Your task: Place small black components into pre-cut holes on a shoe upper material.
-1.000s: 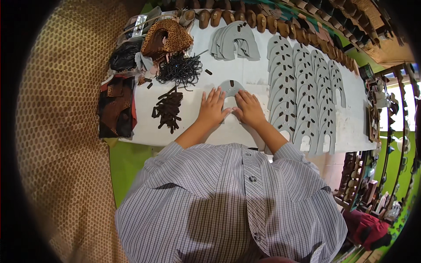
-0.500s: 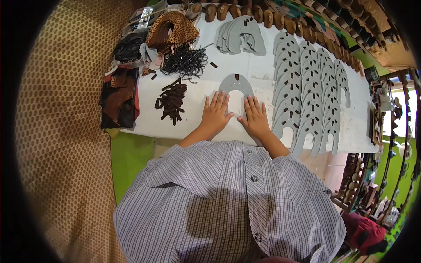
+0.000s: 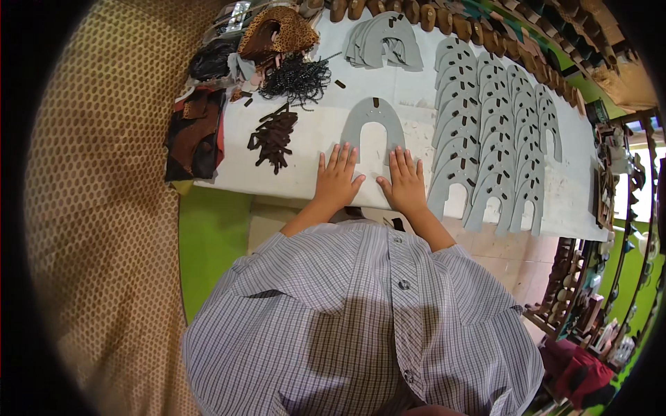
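A grey U-shaped cut piece (image 3: 395,128) lies flat on the white-covered table (image 3: 312,182), its curve pointing away from me and a dark tab at its top. My left hand (image 3: 338,180) lies palm down at the left leg's end, fingers stretched. On the right leg's end, the fingers of my right hand (image 3: 405,182) rest flat and apart. Both hands cover the tips of the legs. To the right, overlapping columns of similar grey pieces (image 3: 457,148) carry small dark tabs. Left of my hands is a pile of dark brown strips (image 3: 273,139).
Farther back lies a stack of grey U-shaped pieces (image 3: 368,45). At the back left are a black tangle of strings (image 3: 295,80) and leopard-patterned material (image 3: 291,35). Brown foot-shaped forms (image 3: 427,17) line the far edge. A patterned curtain (image 3: 111,208) hangs left; racks (image 3: 565,277) stand right.
The view has shifted, so the table sits higher in the picture. Relative to the grey piece, both hands have slid back toward me along its legs, showing more of it.
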Motion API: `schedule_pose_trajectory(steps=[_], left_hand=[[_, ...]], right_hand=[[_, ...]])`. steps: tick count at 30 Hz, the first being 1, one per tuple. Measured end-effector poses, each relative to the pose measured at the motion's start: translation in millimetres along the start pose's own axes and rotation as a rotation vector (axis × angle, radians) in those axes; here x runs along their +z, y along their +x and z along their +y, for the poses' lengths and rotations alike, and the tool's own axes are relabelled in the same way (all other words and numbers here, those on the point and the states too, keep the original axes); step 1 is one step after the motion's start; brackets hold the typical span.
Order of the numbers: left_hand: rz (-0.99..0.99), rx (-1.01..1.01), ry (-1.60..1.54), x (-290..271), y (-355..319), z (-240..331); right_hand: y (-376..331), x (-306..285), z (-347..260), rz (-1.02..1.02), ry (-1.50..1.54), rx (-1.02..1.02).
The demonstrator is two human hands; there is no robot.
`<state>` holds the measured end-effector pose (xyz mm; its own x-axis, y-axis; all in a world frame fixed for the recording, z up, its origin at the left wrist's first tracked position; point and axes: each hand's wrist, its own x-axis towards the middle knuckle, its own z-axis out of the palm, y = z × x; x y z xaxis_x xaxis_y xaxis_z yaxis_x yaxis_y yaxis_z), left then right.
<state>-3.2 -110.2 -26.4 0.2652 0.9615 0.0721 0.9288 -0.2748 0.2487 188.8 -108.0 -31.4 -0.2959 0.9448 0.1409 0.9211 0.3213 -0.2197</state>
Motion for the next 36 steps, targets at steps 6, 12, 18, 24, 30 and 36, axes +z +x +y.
schedule_pose_trajectory(steps=[6,12,18,24,30,36], left_hand=[[0.075,0.014,0.000,3,-20,5],[0.170,0.019,0.006,6,-21,6],[0.200,0.050,-0.003,6,-45,-1],[0.109,0.063,-0.031,-13,-65,-32],[-0.015,0.118,0.008,-36,-76,-71],[-0.038,0.202,-0.244,-54,-80,-97]], right_hand=[[-8,-1,1,0.055,0.036,0.005],[-6,-4,2,0.141,0.081,0.004],[-11,-4,-11,0.214,0.098,-0.006],[28,-3,-70,0.164,0.205,-0.117],[95,8,-146,0.099,0.263,-0.232],[138,28,-181,0.065,0.176,-0.192]])
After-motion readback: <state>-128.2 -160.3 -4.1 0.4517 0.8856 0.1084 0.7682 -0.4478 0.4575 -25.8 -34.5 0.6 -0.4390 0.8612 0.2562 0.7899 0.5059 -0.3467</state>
